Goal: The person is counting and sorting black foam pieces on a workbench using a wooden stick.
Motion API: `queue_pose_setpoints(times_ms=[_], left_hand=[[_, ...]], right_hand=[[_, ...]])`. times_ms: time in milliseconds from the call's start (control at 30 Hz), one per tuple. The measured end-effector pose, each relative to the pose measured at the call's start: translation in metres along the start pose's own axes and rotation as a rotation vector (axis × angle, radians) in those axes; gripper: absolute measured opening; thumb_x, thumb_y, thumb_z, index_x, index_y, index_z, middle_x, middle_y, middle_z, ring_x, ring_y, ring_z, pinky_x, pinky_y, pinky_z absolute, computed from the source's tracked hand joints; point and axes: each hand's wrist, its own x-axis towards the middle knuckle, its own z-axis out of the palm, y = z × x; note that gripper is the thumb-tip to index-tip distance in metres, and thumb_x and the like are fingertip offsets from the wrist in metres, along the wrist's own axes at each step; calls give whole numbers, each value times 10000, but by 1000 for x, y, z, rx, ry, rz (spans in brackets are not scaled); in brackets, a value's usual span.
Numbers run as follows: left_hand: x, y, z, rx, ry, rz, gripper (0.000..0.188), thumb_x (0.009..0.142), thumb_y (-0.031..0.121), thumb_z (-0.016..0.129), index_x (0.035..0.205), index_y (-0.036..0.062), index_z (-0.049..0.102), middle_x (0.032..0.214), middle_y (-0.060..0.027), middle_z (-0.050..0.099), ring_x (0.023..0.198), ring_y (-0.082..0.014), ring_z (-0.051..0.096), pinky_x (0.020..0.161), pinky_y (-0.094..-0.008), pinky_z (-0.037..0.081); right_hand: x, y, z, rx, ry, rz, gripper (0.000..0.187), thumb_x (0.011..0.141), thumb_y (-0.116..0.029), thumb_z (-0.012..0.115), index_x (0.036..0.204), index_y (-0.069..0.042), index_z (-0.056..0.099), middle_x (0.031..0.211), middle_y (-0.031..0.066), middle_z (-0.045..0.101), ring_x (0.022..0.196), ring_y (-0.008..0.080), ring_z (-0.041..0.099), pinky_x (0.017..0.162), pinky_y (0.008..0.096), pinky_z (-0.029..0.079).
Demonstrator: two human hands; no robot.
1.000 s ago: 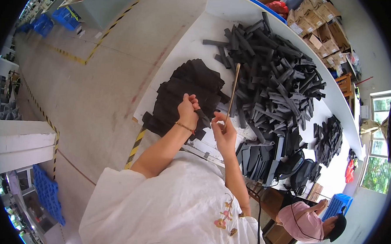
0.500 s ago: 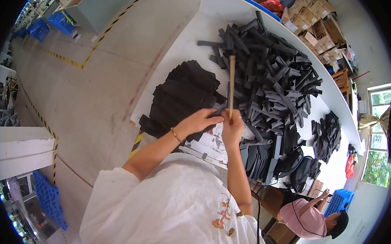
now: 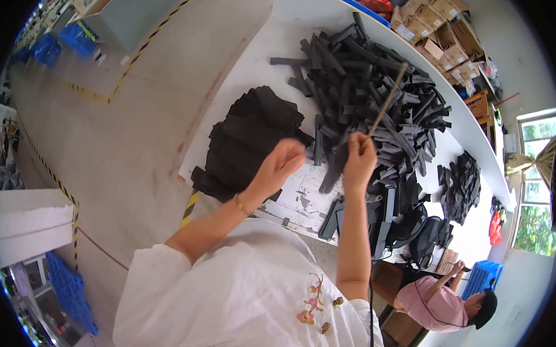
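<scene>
My right hand (image 3: 360, 165) is closed around the lower end of a thin wooden stick (image 3: 390, 99), which slants up and right over a heap of rolled black fabric tubes (image 3: 356, 84). Right beside that hand a black fabric tube (image 3: 335, 171) is smeared by motion; whether the hand touches it I cannot tell. My left hand (image 3: 283, 161) is raised at the right side of a stack of flat black fabric pieces (image 3: 248, 135). Its fingers are loosely apart and slightly blurred, with nothing visible in them.
Below the tubes, the white worktable (image 3: 298, 202) has a worn surface. Dark panels and black bags (image 3: 427, 239) lie to the right, with another black pile (image 3: 458, 187) beyond. A person in pink (image 3: 433, 304) sits at lower right near a blue crate (image 3: 481, 278). Cardboard boxes (image 3: 430, 22) are stacked behind.
My hands have moved apart. The right one went right with the stick, which tipped from upright to slanting right. My left hand moved slightly up, away from the stick.
</scene>
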Motion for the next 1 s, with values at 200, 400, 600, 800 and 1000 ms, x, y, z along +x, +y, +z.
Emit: queue_pose_setpoints(times_ms=[200,400,600,800,1000], left_hand=[[47,3,-1,-95,-29,-169,131,903,153,624,940,28,613,839,33,587,820,-42,545,731,-189,433],[44,-18,13,-323,229,-281,191,944,211,564,917,31,623,806,23,602,739,-59,548,692,-213,448],[59,-41,-84,793,216,170,142,844,176,672,911,51,658,855,-17,623,787,-138,574,696,-260,470],[91,-61,-115,1203,16,397,176,713,165,748,870,117,685,929,-5,594,968,-234,521,811,-344,445],[112,-67,-129,1216,-156,330,75,727,155,718,778,136,667,908,29,583,992,-233,503,832,-379,414]], right_hand=[[-40,-1,19,50,-153,90,170,940,-154,579,903,12,575,709,-26,496,676,63,403,593,224,363],[-29,19,26,27,-209,11,193,952,-170,562,908,18,560,711,-5,487,685,81,428,615,223,382],[79,-6,-58,-420,304,-210,281,951,-284,560,995,-7,579,800,70,621,680,185,562,632,296,452],[18,36,-56,-625,-290,72,252,957,-265,494,1152,-125,570,723,131,629,693,295,643,609,399,476],[-30,74,-53,-606,-433,-233,187,866,-183,617,1027,-109,678,812,129,657,730,326,637,627,386,497]])
